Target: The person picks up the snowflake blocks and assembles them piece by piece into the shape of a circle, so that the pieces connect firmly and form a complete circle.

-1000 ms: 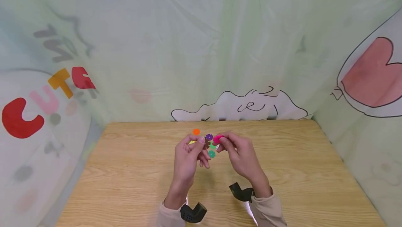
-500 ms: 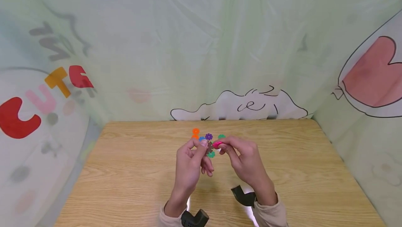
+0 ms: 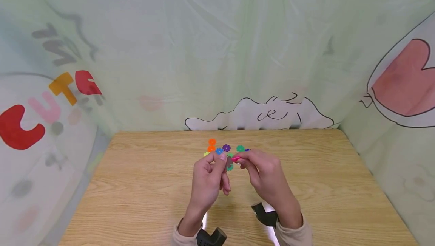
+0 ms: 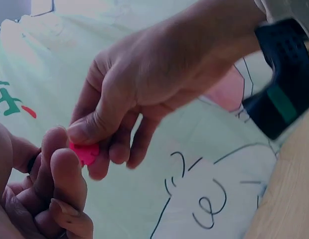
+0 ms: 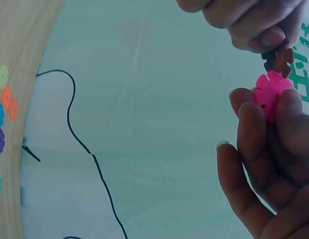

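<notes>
In the head view my left hand [image 3: 208, 180] pinches a brown notched snowflake disc [image 3: 229, 161] between thumb and finger. A darker piece [image 5: 268, 62] shows beside the brown one in the right wrist view; whether it is a separate disc is hard to tell. My right hand [image 3: 268, 172] pinches a bright pink snowflake disc [image 5: 270, 94] by its edge. The pink disc's notched rim is at the brown disc's lower edge in that view, touching or nearly so. Both discs are held above the table, and fingers cover part of each.
On the wooden table [image 3: 142, 185], beyond the hands, lie several loose snowflake discs, including orange [image 3: 212, 142], blue [image 3: 219, 150], purple [image 3: 226, 148] and green [image 3: 240, 148] ones. A printed curtain [image 3: 204, 49] hangs behind the table and along both sides.
Both hands have moved slightly nearer the body. The pink disc has come down and closer to the brown disc, and it now appears more edge-on in the head view.
</notes>
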Demonstrator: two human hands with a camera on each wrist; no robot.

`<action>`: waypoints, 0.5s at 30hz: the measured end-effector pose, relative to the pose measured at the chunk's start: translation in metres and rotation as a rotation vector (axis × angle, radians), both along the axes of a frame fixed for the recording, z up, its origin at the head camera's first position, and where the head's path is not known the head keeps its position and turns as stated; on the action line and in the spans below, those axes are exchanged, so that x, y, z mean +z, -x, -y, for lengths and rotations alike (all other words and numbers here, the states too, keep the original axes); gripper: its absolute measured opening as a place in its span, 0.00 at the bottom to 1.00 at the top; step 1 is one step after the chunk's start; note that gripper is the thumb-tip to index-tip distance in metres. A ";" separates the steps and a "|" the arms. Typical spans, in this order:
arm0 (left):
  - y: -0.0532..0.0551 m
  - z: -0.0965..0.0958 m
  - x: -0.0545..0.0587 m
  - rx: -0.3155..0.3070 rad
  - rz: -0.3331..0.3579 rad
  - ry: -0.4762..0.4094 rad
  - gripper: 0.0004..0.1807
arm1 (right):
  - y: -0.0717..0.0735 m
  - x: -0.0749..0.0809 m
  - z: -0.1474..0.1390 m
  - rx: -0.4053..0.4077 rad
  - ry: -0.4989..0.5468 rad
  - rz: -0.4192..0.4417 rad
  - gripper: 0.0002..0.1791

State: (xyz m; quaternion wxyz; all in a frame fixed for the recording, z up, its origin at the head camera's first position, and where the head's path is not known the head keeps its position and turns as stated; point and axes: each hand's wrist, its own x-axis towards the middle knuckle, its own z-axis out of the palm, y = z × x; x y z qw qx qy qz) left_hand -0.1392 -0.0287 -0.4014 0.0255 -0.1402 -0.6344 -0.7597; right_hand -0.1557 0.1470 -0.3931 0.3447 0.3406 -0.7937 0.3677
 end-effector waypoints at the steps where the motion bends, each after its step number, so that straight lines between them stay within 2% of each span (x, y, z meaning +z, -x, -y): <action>1: 0.000 0.000 0.000 0.012 -0.014 0.019 0.20 | -0.001 0.001 0.000 -0.009 -0.011 -0.013 0.08; 4: -0.001 0.000 0.000 0.043 -0.038 0.073 0.19 | -0.004 0.003 0.001 -0.040 -0.055 -0.065 0.15; 7: -0.001 0.001 0.000 0.046 -0.037 0.090 0.18 | -0.007 0.006 0.004 -0.061 -0.092 -0.093 0.16; 15: 0.007 0.000 -0.010 0.001 0.006 0.023 0.20 | -0.010 0.005 0.008 -0.122 -0.123 -0.062 0.15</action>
